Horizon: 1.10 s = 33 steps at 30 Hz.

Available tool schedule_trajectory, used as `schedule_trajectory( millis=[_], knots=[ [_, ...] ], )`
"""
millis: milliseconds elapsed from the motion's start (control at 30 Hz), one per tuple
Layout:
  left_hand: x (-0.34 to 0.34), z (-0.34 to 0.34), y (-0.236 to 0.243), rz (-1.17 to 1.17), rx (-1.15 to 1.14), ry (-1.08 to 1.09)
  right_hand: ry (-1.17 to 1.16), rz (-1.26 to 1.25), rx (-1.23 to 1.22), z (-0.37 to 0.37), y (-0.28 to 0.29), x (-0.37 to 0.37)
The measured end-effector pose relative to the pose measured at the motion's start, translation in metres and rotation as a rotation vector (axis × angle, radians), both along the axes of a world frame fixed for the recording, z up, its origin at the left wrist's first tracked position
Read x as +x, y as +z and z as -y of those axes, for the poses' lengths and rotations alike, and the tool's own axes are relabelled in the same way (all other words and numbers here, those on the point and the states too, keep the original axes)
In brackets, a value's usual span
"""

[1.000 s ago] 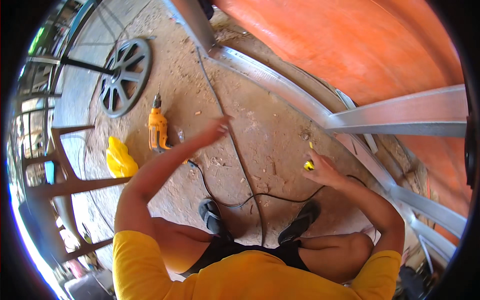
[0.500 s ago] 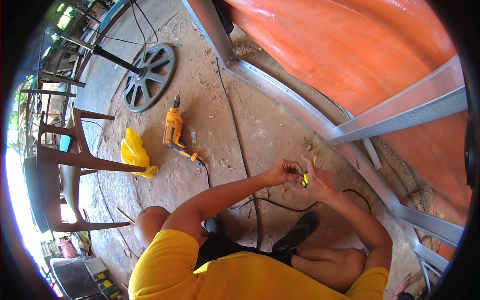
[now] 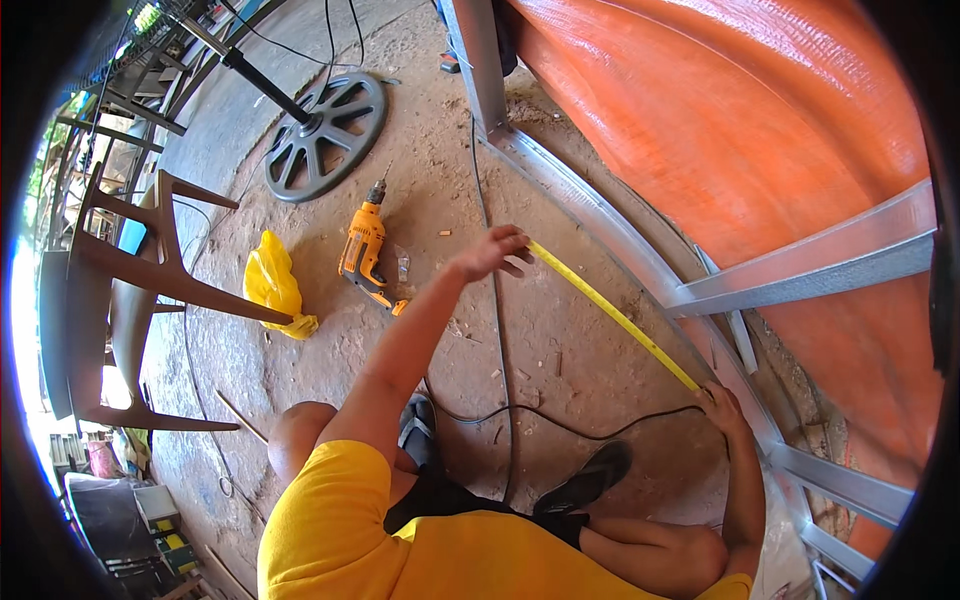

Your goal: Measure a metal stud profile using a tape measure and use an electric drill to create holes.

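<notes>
Head view: a person in a yellow shirt sat on a dirt floor point(image 3: 560, 330) beside an orange panel point(image 3: 760, 130) framed in grey metal rails.
Left hand point(image 3: 490, 252): arm stretched forward, fingers closed around the far end of a yellow tape point(image 3: 612, 315); whether it gripped a case or only the blade, I could not tell.
Right hand point(image 3: 722, 408): low by the rail point(image 3: 640, 265), fingers curled and pressing the near end of the tape down; the grip itself was partly hidden.
Tape: drawn taut between the 2 hands, running just beside the rail and roughly along it, above the floor at the far end.
Step in hand: by my reading, a length along the rail was being measured, with the tape already pulled out and both ends held.
Next move calls for: keeping the tape straight and tight, holding the near end firmly on its spot, and reading or marking at the far end; a slack or skewed tape would spoil the figure.
Nearby: a drill point(image 3: 364, 250) lay on the floor left of the left arm, a yellow bag point(image 3: 272, 285) beside it, a black cord point(image 3: 560, 422) crossing under the tape, a spoked wheel point(image 3: 325, 135) farther off, and a chair point(image 3: 150, 290) at the left.
</notes>
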<state>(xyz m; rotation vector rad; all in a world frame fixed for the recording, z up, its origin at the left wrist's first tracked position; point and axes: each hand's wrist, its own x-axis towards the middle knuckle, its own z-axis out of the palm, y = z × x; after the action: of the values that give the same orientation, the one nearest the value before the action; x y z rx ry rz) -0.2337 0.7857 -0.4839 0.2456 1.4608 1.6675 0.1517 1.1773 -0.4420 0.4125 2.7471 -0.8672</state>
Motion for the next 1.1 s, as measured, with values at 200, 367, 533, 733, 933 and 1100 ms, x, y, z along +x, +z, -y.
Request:
schedule_trajectory(
  millis=[200,367,533,733,933,1100],
  knots=[
    [-0.019,0.010,-0.014,0.030,0.007,0.088,-0.068,0.123,0.173,-0.002,-0.012,-0.006],
    [0.046,-0.052,-0.018,0.167,0.176,0.628,-0.141,-0.014,0.235,0.022,-0.010,-0.046],
    [0.102,-0.096,-0.022,0.255,0.227,0.486,-0.172,0.111,0.228,0.058,-0.004,-0.099],
    [0.117,-0.131,-0.036,0.274,0.176,0.563,-0.185,0.110,0.156,0.075,-0.002,-0.109],
    [0.074,-0.126,-0.040,0.278,0.132,0.727,-0.089,0.113,0.047,0.049,-0.036,-0.092],
    [0.007,-0.103,-0.036,0.315,0.091,0.833,-0.265,0.231,0.208,0.007,-0.023,-0.038]
  ],
)
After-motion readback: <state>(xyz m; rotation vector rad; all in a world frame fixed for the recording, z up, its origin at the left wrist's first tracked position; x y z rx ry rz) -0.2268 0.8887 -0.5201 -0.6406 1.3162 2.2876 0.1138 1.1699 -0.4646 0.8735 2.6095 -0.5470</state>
